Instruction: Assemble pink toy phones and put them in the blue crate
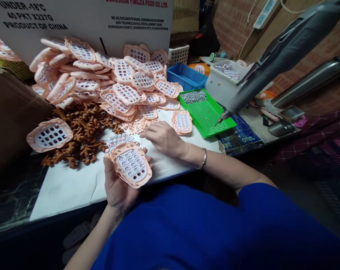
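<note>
A: The left hand (118,187) is cupped palm-up near the table edge, gripping a pink keypad shell (132,165) with a grey button mat seated in it. The right hand (164,138) lies flat, fingers spread loosely and holding nothing, on the white sheet (74,187) just past that shell.

B: What surrounds them, biggest first?

A: A white carton (82,18) stands at the back. In front of it spreads a big heap of pink shells (108,78), with a dark pile of brown plastic bits (82,131) below it. To the right sits a green tray (206,114) with screws piled at its far end, and a hanging power screwdriver (282,52) points its tip down at that tray. A blue bin (187,77) is behind the tray. One loose shell (182,122) lies between the right hand and the tray, and another (50,135) rests at the left edge of the brown pile.

B: How would you handle the held shell well?

A: I'd judge the mat looks seated, though I can't tell whether every button sits through its hole. Keep the shell level in the palm, thumb on the rim and not on the mat, so nothing pops out. The right fingers lie by a scatter of small pink pieces (136,125); picking one cleanly means pinching it alone, without dragging its neighbours.
</note>
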Tool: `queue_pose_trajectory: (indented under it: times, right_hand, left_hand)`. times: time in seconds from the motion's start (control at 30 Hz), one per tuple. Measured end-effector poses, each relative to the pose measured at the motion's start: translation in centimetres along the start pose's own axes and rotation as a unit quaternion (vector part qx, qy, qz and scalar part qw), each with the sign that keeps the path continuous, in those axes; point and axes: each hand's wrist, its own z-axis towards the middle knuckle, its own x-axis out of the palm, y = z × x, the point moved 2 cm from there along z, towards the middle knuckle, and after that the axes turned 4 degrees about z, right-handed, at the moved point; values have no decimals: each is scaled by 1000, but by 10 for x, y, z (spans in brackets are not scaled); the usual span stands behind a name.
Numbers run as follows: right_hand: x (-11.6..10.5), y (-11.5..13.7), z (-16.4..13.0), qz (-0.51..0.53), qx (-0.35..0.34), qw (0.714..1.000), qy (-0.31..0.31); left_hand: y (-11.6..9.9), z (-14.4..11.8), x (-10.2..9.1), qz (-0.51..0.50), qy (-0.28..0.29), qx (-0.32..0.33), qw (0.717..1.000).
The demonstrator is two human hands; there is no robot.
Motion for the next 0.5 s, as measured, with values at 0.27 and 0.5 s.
queue_pose_trajectory:
  times: [0.27,0.5]
  right_hand:
    - [1,-25,26,-80,21,979,188]
    - [-5,-18,-1,14,33,992,118]
  left_hand:
    - [-4,2,-3,-3,-6,7,1000]
    - [-3,5,-5,-1,-15,10,1000]
